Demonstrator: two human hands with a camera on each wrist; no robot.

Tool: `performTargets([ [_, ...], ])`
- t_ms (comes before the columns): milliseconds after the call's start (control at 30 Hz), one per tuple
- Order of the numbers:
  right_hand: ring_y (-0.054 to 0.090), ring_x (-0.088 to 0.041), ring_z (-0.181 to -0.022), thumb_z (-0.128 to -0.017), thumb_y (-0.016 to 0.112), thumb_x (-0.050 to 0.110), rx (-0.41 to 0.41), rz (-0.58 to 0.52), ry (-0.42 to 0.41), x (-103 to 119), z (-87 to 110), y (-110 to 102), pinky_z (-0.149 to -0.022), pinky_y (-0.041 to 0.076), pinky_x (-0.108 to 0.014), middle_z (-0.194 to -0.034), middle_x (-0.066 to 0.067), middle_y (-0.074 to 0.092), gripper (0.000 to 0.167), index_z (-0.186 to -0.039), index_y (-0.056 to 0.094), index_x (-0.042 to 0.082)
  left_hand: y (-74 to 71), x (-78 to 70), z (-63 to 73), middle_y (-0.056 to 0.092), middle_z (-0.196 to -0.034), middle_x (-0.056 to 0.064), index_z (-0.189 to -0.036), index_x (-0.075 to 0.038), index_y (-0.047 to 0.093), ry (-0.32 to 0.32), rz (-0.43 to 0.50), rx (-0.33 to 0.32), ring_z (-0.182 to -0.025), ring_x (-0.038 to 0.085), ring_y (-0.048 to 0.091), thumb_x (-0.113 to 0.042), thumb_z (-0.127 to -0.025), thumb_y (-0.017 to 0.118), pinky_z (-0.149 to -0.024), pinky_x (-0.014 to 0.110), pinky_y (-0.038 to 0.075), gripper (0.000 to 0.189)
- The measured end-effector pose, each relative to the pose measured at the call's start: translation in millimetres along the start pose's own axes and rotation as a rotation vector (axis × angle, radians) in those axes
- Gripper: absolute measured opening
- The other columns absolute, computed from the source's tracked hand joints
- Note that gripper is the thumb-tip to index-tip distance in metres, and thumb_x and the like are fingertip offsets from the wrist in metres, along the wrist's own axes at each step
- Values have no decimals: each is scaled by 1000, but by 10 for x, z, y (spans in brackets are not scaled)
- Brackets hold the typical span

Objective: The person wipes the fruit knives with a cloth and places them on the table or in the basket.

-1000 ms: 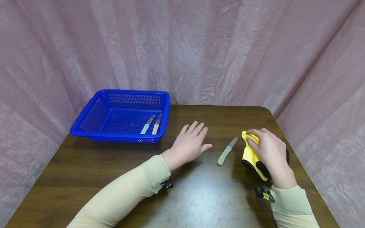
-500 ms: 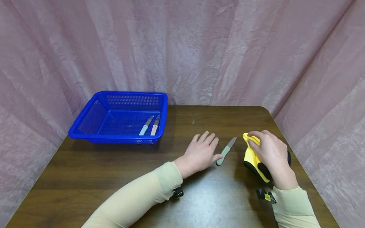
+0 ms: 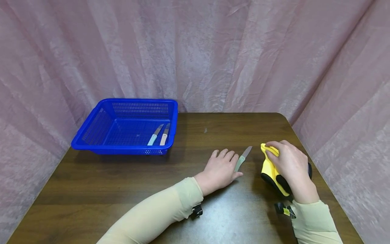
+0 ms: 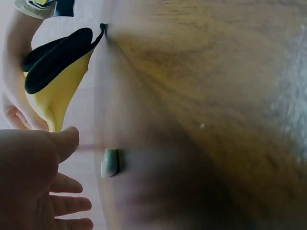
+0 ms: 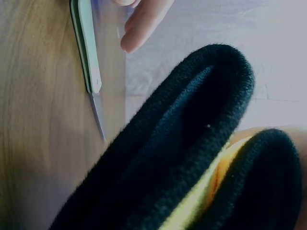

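In the head view my left hand [image 3: 220, 171] is spread palm down, with its fingers overlapping the green handle of a small knife [image 3: 241, 160]. The blade points away to the far right. From the left wrist, the handle's end [image 4: 110, 163] shows beyond the straight fingers [image 4: 71, 205]; the right wrist view has the knife [image 5: 88, 52] lying on the wood. My right hand [image 3: 289, 161] pinches a soft yellow cloth piece with thick black edging [image 3: 268, 169] between thumb and fingers. Folded black edges [image 5: 192, 115] fill much of the right wrist view, hiding the grip there.
A blue plastic basket [image 3: 122, 147] stands at the back left of the brown wooden table [image 3: 122, 176]. Inside it, at its right side, lie a light blue knife [image 3: 153, 136] and a pink knife [image 3: 164, 136]. Pink curtains [image 3: 195, 54] hang behind and beside the table.
My left hand has moved right and nearer, from beside the knife to over its handle. The right hand keeps its pinch on the yellow cloth piece, almost still. The view has shifted slightly.
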State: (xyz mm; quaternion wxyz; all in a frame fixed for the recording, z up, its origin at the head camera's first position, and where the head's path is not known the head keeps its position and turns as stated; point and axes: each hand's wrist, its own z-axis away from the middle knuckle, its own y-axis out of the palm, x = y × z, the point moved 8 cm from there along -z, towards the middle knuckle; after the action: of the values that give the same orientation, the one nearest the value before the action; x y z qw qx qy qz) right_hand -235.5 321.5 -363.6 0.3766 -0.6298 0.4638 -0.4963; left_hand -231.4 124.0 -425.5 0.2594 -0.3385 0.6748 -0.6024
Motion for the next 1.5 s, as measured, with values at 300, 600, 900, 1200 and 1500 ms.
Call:
performTargets([
  [300, 67, -34, -77, -101, 77, 21, 4, 6, 5, -30, 14, 13, -55, 46, -46, -117, -21, 73, 24, -125, 81, 17, -2, -53, -3, 68, -126, -6, -130, -20, 68, -10, -60, -64, -122, 18, 61, -71, -102, 64, -106, 43, 47, 58],
  [600, 63, -30, -71, -101, 77, 21, -4, 9, 3, -25, 16, 19, -53, 44, -43, -116, -20, 74, 24, -124, 81, 17, 76, -100, -55, 67, -114, -6, -117, -20, 73, -31, -111, -41, -110, 18, 60, -75, -99, 64, -97, 40, 47, 59],
  [900, 64, -30, -71, -101, 78, 21, 6, 17, 6, -25, 15, 29, -53, 44, -43, -114, -20, 73, 25, -125, 81, 16, 164, -90, -125, 63, -109, -2, -115, -20, 71, -63, -109, 17, -106, 20, 58, -76, -100, 63, -88, 37, 45, 59],
  [1200, 66, -32, -74, -101, 78, 22, 17, 21, 11, -31, 19, 38, -54, 45, -44, -115, -20, 73, 26, -127, 80, 16, 211, -82, -193, 63, -110, -1, -119, -20, 71, -73, -127, 42, -108, 21, 58, -76, -100, 62, -87, 38, 45, 60],
  [1500, 65, -32, -74, -101, 79, 22, 26, 24, 12, -20, 18, 39, -55, 45, -44, -115, -20, 73, 27, -127, 80, 16, 273, -52, -243, 62, -106, -2, -115, -20, 73, -85, -145, 34, -102, 20, 57, -63, -103, 68, -85, 36, 45, 45],
])
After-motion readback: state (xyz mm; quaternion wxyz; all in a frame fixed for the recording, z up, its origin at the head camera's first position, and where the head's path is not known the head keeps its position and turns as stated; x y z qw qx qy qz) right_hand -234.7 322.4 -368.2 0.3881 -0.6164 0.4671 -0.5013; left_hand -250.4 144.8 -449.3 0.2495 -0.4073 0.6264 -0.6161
